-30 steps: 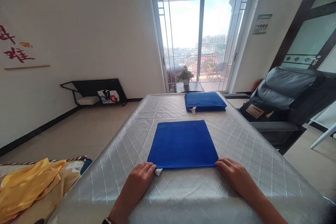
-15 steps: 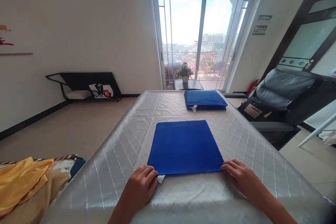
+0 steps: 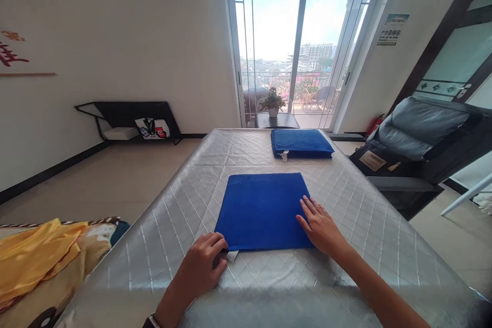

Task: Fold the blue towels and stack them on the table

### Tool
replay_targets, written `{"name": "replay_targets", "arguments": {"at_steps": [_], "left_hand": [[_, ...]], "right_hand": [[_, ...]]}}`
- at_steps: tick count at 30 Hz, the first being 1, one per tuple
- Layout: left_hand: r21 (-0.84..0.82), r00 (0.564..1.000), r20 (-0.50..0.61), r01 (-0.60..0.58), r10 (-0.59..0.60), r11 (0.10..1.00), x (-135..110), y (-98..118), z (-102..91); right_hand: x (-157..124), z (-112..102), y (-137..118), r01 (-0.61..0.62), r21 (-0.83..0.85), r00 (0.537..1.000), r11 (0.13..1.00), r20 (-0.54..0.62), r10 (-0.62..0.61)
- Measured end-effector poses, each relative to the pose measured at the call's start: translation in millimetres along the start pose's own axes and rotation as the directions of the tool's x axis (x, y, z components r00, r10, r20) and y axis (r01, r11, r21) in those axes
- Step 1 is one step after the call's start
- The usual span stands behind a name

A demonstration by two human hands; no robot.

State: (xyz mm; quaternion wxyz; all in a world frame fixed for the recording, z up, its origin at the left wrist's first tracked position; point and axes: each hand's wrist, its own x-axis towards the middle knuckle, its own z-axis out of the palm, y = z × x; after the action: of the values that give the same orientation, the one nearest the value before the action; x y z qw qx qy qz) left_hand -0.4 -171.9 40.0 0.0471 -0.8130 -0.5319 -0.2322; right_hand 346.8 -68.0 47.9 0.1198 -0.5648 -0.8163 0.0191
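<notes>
A flat blue cloth square (image 3: 261, 210) with a white tag (image 3: 232, 255) at its near left corner lies on the silver quilted table cover (image 3: 277, 282). At that corner is my left hand (image 3: 205, 261), its bent fingertips touching the cloth edge and its thumb apart below. My right hand (image 3: 319, 225) rests with fingers spread on the cloth's right edge, hiding part of that side and the near right corner. Farther back on the table sits a stack of similar folded blue cloths (image 3: 302, 143), also with white tags.
To the right stands a dark recliner chair (image 3: 423, 128). At the lower left, a yellow cloth (image 3: 42, 256) lies on a patterned blanket (image 3: 73, 287). Beyond the table are a potted plant (image 3: 273, 104) and a sliding glass door (image 3: 269, 25).
My right hand has left the near right corner, moved up along the right edge and spread flat. My left hand stays at its corner, with its thumb now away from the fingers.
</notes>
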Motion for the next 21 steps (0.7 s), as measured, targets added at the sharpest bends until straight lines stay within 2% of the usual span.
{"name": "replay_targets", "arguments": {"at_steps": [4,6,8,10,12,15,18,21], "left_hand": [[0.045,0.997,0.043,0.061,-0.063,0.997,13.5,7.4,-5.4],[0.036,0.998,0.030,0.062,-0.063,0.997,35.1,21.7,-4.4],[-0.036,1.000,0.020,0.016,-0.015,0.999,66.1,45.0,4.2],[-0.122,0.997,0.056,-0.054,0.061,0.991,99.9,74.0,22.5],[-0.121,0.981,0.111,-0.147,0.160,0.982,128.4,101.9,48.1],[-0.103,0.952,0.187,-0.225,0.241,0.969,150.1,125.6,85.6],[-0.085,0.945,0.234,-0.212,0.227,0.974,145.3,118.0,102.0],[-0.022,0.961,0.232,-0.149,0.151,0.989,121.8,84.3,93.7]], "right_hand": [[-1.2,29.9,1.1,-0.074,-0.013,0.994,0.997,0.085,0.074],[-3.7,32.9,1.4,-0.082,-0.002,0.993,0.997,0.089,0.082],[-4.9,31.0,1.0,-0.087,0.009,0.993,0.996,0.083,0.086],[-5.3,28.8,0.8,-0.086,0.006,0.994,0.996,0.075,0.085],[-5.9,29.2,1.5,-0.074,-0.015,0.995,0.997,0.072,0.075],[-7.1,33.6,4.3,-0.027,-0.042,0.998,0.999,0.053,0.029],[-6.9,36.6,6.0,-0.019,-0.029,0.999,0.999,0.028,0.020],[-5.3,34.5,4.3,-0.069,-0.012,0.997,0.998,0.044,0.069]]}}
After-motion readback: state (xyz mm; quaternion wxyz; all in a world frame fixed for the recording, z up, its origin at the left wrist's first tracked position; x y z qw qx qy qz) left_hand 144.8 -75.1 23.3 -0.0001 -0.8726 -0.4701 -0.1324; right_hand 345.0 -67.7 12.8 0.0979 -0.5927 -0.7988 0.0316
